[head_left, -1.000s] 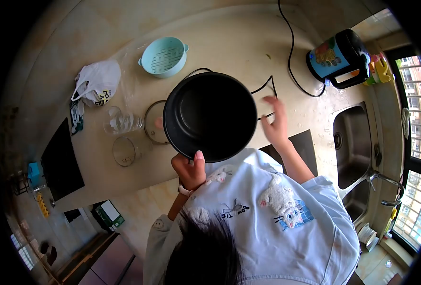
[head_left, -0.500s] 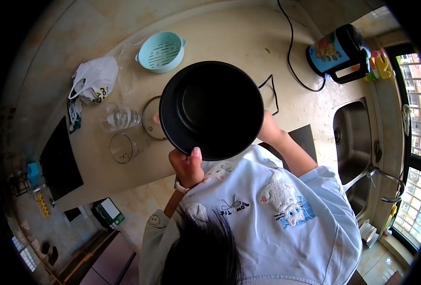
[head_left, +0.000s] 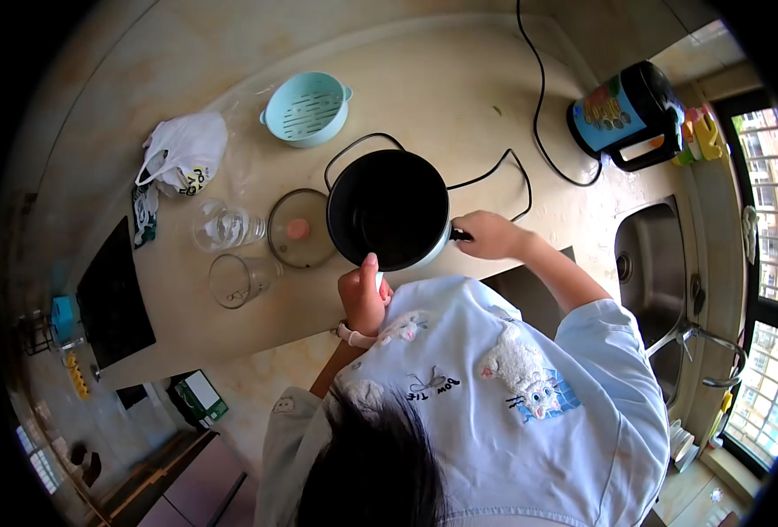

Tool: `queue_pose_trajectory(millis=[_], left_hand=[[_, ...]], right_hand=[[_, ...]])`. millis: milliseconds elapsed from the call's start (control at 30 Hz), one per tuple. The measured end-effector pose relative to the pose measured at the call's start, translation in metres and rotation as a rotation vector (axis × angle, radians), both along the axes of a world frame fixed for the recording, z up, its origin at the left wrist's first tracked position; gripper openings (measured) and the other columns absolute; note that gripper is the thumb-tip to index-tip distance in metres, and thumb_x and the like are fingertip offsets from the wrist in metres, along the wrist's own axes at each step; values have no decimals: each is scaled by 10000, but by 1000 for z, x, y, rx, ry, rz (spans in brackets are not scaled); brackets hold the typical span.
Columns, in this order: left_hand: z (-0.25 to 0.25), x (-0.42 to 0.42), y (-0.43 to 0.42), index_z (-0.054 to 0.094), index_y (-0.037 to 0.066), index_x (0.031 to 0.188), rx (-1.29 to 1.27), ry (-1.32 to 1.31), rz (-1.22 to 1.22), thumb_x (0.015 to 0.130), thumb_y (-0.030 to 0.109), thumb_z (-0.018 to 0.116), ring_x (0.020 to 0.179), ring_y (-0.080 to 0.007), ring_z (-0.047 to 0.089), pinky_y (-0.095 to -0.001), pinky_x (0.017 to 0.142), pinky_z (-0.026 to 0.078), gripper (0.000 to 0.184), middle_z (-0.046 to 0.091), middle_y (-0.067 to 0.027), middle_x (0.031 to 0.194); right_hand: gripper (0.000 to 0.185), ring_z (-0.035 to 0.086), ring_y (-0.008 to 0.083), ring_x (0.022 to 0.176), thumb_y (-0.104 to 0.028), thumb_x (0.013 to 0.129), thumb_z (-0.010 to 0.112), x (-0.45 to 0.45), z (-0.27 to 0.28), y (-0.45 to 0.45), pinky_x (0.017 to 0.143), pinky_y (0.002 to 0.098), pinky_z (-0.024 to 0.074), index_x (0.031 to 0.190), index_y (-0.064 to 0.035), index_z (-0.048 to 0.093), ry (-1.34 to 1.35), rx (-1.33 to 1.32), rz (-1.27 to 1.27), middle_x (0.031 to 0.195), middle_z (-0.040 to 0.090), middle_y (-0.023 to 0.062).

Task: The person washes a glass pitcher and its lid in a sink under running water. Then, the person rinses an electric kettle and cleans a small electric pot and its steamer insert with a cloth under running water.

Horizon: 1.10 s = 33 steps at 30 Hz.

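In the head view, the person holds a pot [head_left: 389, 206] above or on the pale countertop [head_left: 442, 70], in front of the body; whether its base touches the surface cannot be told. The pot is round and deep, its inside dark and evenly black with a dull sheen, its rim black as well, while a strip of pale bluish outer wall shows at the lower right. Its mouth faces up toward the camera, and the shaded bottom is hard to make out. The left hand [head_left: 363, 299] grips the near side, thumb upright at the rim and fingers curled in. The right hand [head_left: 488, 234] is closed round a short black handle [head_left: 461, 235] on the right side. A black cord [head_left: 494, 171] loops behind the pot. Just left of it lies a clear lid [head_left: 302, 250] with a pinkish knob [head_left: 298, 229], near two clear glass vessels [head_left: 222, 227]; a mint colander [head_left: 306, 108] stands farther back.
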<state>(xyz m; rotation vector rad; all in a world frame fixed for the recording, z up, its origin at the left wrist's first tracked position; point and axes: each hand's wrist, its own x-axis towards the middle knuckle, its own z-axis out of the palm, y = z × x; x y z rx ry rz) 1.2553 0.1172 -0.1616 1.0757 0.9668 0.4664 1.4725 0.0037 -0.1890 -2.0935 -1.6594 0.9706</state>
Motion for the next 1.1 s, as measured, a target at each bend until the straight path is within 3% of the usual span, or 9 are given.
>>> queue_pose_trajectory(millis=[167,233,433,500,633,800,967,1033,1100], left_hand=[[-7,-15,3,400,24,389,223,157,-56,809,300,493,340,-140,423,-281,372,322,512,391,-43,350],[-8,-18,-1,431,4,406,224,179,-53,795,285,513,352,-141,438,-288,377,332,487,415,-54,362],[-13,-24,-3,440,-23,428,223,179,-23,742,251,591,363,-106,379,-309,364,272,444,407,-64,367],[-26,-25,-1,428,-29,432,283,175,-12,738,240,594,367,-101,344,-316,364,252,440,387,-73,365],[-35,-25,-2,415,-46,454,360,155,-38,728,219,598,389,-97,279,-334,371,215,422,342,-97,371],[-17,-14,2,437,-46,469,373,117,-33,730,225,594,401,-99,290,-338,377,228,407,344,-97,381],[-33,6,11,442,-48,467,471,151,-40,738,265,591,389,-123,289,-344,381,247,440,350,-123,388],[-49,12,13,428,-55,464,304,191,-22,744,292,594,387,-140,295,-353,390,261,475,353,-148,398],[-51,20,14,413,-58,461,384,211,-28,755,348,580,367,-199,324,-376,401,268,528,368,-175,408]], right_hand=[[217,544,324,774,-59,641,468,44,-14,68,680,389,442,838,-52,558,-268,345,-209,797,579,142],[177,546,327,794,-31,653,440,33,-14,112,674,387,449,792,-45,550,-236,206,-387,818,582,143],[247,562,280,840,-184,700,508,15,2,194,658,340,456,889,-25,501,-463,83,-94,864,571,166],[301,549,282,885,-248,744,501,15,-13,208,703,325,457,950,-28,498,-608,355,-84,987,531,170],[329,523,322,957,-247,785,464,25,-40,229,806,380,437,1006,-4,470,-308,-83,-250,1069,501,177],[212,546,380,784,-168,778,431,61,-45,223,693,428,449,853,-5,543,-157,260,-372,798,579,220],[265,576,295,639,-254,748,499,94,-10,239,564,390,458,834,-3,521,-318,348,-309,720,599,150],[354,510,215,458,-332,745,528,93,11,272,424,354,412,855,3,499,422,-149,-540,636,571,133],[456,424,150,377,-436,743,533,77,11,292,347,277,326,840,7,490,626,-331,-593,572,523,119]])
